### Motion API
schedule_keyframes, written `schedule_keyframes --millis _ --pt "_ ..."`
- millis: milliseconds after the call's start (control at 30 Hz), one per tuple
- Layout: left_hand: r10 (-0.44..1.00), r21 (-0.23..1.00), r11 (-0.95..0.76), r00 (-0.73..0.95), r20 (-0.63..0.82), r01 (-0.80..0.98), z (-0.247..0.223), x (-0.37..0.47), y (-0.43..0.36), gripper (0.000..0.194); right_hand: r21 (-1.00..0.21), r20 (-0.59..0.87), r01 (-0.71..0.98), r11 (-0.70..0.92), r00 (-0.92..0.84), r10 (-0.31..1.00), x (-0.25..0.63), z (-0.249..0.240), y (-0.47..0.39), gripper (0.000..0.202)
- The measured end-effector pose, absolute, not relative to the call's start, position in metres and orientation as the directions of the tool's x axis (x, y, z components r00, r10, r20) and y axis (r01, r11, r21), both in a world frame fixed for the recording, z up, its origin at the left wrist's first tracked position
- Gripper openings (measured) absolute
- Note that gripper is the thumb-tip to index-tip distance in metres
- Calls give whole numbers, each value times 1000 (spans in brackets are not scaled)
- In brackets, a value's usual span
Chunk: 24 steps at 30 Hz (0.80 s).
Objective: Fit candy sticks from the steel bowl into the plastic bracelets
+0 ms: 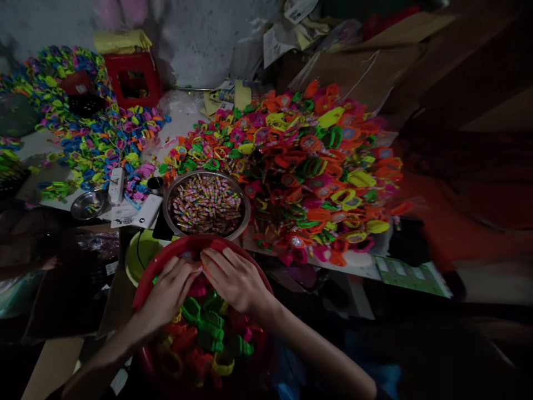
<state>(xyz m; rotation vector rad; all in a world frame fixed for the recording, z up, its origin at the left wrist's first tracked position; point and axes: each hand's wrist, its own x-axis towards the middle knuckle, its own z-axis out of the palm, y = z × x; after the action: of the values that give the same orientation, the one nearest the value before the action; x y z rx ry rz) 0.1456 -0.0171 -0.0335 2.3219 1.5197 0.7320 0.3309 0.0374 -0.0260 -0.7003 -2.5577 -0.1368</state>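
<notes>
My left hand (177, 280) and my right hand (233, 278) meet over the far part of a red basin (141, 294), fingertips nearly touching. Both are closed in a pinch, and the fingers mostly hide the small thing between them. A pale bit shows at the left fingertips. Below my hands, the basin holds green toy watches (206, 322) with orange, pink and yellow ones around them. Just beyond the basin is a round metal bowl (248, 208) full of small wrapped candies (206, 203).
A tall heap of colourful toy watches (316, 166) covers the table's right side. Another pile (95, 139) lies left, by a red stool (133, 80). A power strip (116, 186), white power bank (149, 211) and small metal dish (87, 205) sit nearby. Another person's hand (50, 263) shows far left.
</notes>
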Motion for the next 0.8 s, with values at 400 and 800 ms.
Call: schedule_keyframes --millis 400,800 --pt "917 532 -396 295 268 749 -64 146 -23 19 23 421 486 874 -797 433 330 -39 33 12" --pt "780 174 -619 574 249 766 -75 135 -17 27 -743 104 394 541 -731 675 343 -42 28 22"
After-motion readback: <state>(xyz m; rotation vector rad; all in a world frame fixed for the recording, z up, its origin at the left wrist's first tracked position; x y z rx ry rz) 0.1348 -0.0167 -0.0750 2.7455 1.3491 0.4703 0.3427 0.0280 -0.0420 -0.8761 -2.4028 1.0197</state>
